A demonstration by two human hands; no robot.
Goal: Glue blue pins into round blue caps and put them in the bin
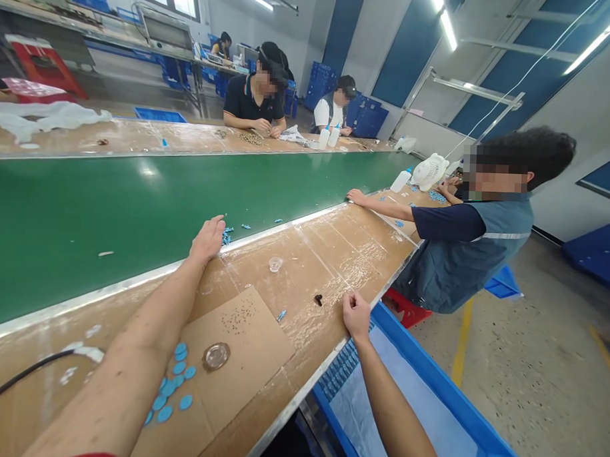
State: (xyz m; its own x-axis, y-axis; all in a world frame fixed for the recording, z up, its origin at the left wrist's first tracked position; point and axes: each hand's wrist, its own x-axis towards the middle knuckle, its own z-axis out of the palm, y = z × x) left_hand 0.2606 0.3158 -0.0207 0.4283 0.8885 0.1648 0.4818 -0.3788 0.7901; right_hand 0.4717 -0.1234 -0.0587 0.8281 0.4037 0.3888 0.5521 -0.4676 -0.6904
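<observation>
My left hand (208,240) reaches over the metal edge of the green belt (151,190). Its fingers are stretched out, curved beside a small heap of blue parts (227,237) and touching or nearly touching it. Close to the table's front edge is my right hand (356,315), its fingers curled closed; whatever may be inside is hidden. A small dark part (318,299) lies just left of it. One blue-and-silver part (281,316) rests on the wrapped tabletop between my hands. Under my left forearm, flat blue discs (179,368) and a shallow clear dish (216,357) lie on a cardboard sheet (250,373).
Below the table at right stands a blue tray (429,399) holding rows of blue parts (341,370). A small clear cup (275,264) is on the tabletop. To the right, a co-worker (475,228) stretches an arm to the belt. Others sit across it. A black cable (24,375) lies at left.
</observation>
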